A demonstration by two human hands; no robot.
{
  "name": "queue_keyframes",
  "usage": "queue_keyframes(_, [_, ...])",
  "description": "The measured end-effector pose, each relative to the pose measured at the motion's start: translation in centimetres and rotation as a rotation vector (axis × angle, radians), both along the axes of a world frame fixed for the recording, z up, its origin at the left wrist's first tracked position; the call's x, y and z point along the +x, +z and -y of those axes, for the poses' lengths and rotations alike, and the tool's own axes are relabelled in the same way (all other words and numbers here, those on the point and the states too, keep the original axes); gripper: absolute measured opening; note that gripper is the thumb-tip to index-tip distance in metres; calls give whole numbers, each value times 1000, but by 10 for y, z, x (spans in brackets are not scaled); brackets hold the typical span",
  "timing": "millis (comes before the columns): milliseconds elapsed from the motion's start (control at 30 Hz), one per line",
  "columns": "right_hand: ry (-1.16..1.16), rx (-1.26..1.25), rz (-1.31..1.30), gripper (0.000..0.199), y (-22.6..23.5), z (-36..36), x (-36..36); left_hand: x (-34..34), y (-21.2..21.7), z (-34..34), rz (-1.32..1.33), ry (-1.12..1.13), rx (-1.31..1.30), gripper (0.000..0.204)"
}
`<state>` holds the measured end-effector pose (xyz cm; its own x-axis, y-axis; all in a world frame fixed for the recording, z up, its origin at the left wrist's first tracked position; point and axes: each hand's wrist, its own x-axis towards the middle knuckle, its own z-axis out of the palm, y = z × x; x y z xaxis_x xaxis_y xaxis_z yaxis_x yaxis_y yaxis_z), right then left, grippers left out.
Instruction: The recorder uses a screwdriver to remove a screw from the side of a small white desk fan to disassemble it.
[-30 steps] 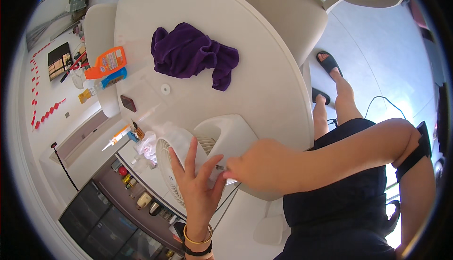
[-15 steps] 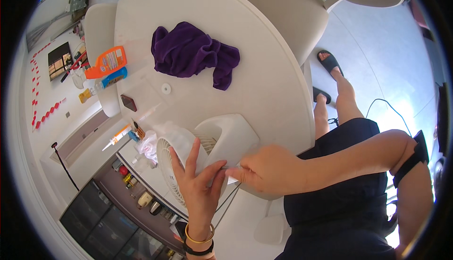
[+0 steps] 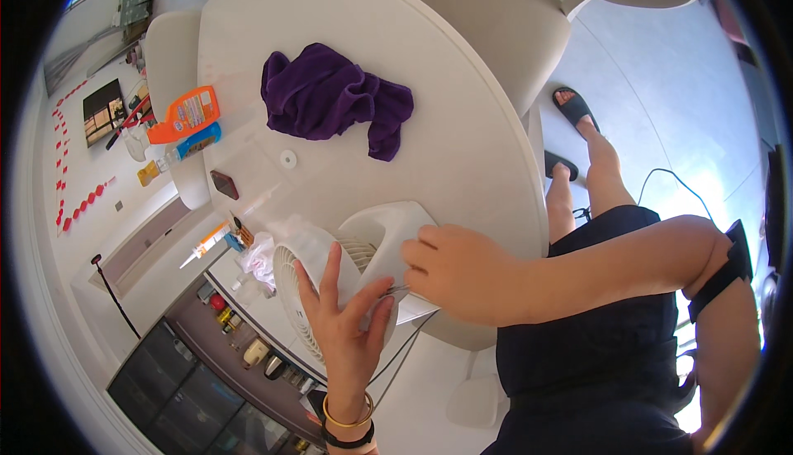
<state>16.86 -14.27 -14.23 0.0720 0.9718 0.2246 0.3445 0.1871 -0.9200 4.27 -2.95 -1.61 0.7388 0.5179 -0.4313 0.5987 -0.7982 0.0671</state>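
Note:
A white fan [image 3: 382, 244] with a round grille lies tipped over at the near edge of the round white table [image 3: 462, 75]. My left hand [image 3: 347, 327], with a gold bangle and a black band at the wrist, is beside the grille. Its index finger and thumb close in at a small thin grey piece [image 3: 399, 288], too small to name; two other fingers stretch apart over the fan. My right hand [image 3: 458, 273] is curled closed against the fan's base, close to the left fingertips. Whatever its fingers grip is hidden.
A crumpled purple cloth [image 3: 334, 100] lies on the table. Beyond are a white disc [image 3: 288, 159], a dark red-brown box [image 3: 224, 184], an orange bottle [image 3: 186, 116] and a blue bottle [image 3: 198, 138]. A clear plastic bag [image 3: 260, 257] stands behind the fan. Chairs [image 3: 496, 25] ring the table.
My right hand has shifted slightly up the fan's base, and its fingers have curled in. My left hand stays nearly in place. The small grey piece shows more clearly between the hands.

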Motion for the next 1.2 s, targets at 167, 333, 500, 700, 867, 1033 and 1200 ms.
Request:
queue_keyframes(167, [-157,142,80,19,3,0,-4,0,-1,-1,16,-13,32,14])
queue_keyframes(333, [-37,-494,-402,32,15,0,4,-2,-3,-2,39,-3,33,14])
queue_keyframes(500, [-49,-403,-247,38,13,-6,-9,-2,-4,-1,52,5,41,20])
queue_keyframes(700, [-253,-46,-209,22,5,-9,-19,0,-2,2,29,31,43,28])
queue_keyframes(867, [-161,15,-189,16,10,-6,-17,-1,-3,-1,16,-12,39,30])
queue_keyframes(1033, [-170,7,-290,15,8,-4,-19,-1,-1,-1,17,4,45,30])
queue_keyframes(1200, [14,-323,-561,12,7,-3,-8,1,-1,-1,-4,14,34,25])
